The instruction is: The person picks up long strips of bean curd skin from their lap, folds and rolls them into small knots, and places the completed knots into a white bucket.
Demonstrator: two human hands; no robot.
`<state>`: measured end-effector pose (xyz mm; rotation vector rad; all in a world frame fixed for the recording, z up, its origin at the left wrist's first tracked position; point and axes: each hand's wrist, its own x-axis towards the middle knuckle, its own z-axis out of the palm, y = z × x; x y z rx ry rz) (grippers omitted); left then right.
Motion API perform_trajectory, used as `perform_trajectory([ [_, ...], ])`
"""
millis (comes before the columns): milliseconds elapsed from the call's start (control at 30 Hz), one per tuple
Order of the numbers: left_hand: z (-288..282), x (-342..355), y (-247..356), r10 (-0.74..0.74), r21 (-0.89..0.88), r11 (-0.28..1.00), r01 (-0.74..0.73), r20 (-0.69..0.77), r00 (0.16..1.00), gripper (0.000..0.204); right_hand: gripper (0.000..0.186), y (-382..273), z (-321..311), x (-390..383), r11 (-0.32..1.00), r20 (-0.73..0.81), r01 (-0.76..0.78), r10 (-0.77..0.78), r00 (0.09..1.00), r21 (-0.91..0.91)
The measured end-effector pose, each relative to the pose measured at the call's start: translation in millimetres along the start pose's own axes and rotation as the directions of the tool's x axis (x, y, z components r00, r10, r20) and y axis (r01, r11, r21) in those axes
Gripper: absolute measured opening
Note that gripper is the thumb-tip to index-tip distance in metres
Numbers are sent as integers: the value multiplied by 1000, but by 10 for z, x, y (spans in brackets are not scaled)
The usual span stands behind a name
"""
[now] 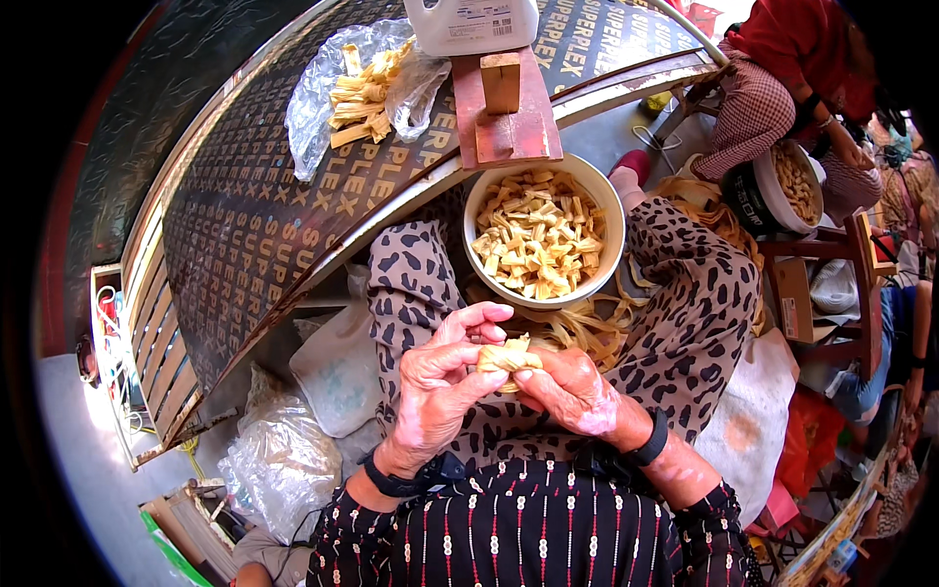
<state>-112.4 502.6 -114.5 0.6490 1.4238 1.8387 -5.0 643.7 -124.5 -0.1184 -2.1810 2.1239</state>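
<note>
My left hand [440, 386] and my right hand [579, 391] meet above my lap. Between them is a pale yellow tofu skin knot [509, 358], pinched by the thumb and fingers of each hand. Part of the knot is hidden by my fingertips. Just beyond my hands stands a round white bucket [615, 235] between my knees, filled with many similar knots [538, 240]. Loose flat tofu skin strips [597, 328] lie in the lap area behind my right hand, below the bucket.
A printed dark board table [245, 225] curves along the left, carrying a plastic bag [308, 122] with yellow strips [367, 93]. A red wooden piece [479, 117] and a white jug [479, 29] sit at its edge. At right, another person [758, 108] holds a filled bucket [748, 191].
</note>
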Motion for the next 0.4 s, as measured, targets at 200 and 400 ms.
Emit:
perform_trajectory([
  [200,-7,-63,68,-194,-280,938,204,64,979,16,19,-142,-22,-29,994,85,-86,80,993,68],
  [400,-15,-65,32,-163,-395,859,326,392,905,30,17,-99,18,-28,985,38,167,-165,986,-36],
])
